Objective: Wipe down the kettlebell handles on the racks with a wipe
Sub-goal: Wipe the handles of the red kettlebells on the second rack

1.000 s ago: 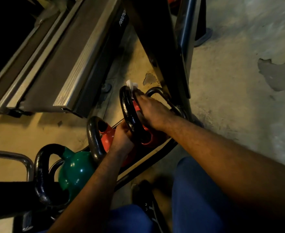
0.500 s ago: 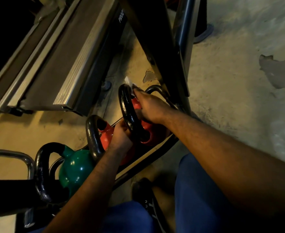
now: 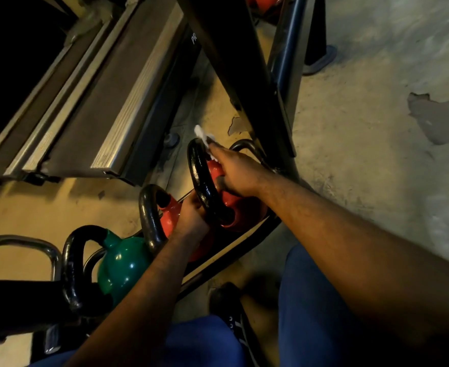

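Several kettlebells stand in a low black rack [image 3: 247, 238]. The red kettlebell [image 3: 234, 207] nearest the rack's end has a black handle [image 3: 200, 178]. My right hand [image 3: 237, 170] holds a white wipe [image 3: 203, 135] against the top of that handle, fingers curled over it. My left hand [image 3: 191, 215] grips the lower part of the same handle. A second red kettlebell [image 3: 169, 217] with a black handle sits just left of it, and a green kettlebell [image 3: 122, 263] stands further left.
A treadmill deck [image 3: 99, 102] lies on the floor beyond the rack. A slanted black rack upright [image 3: 234, 70] rises close behind my right hand. A chrome handle [image 3: 19, 243] shows at far left. My blue trouser legs and a dark shoe [image 3: 231, 313] are below.
My right hand has slid with the wipe up along the handle toward its top. My left hand keeps its grip lower down.
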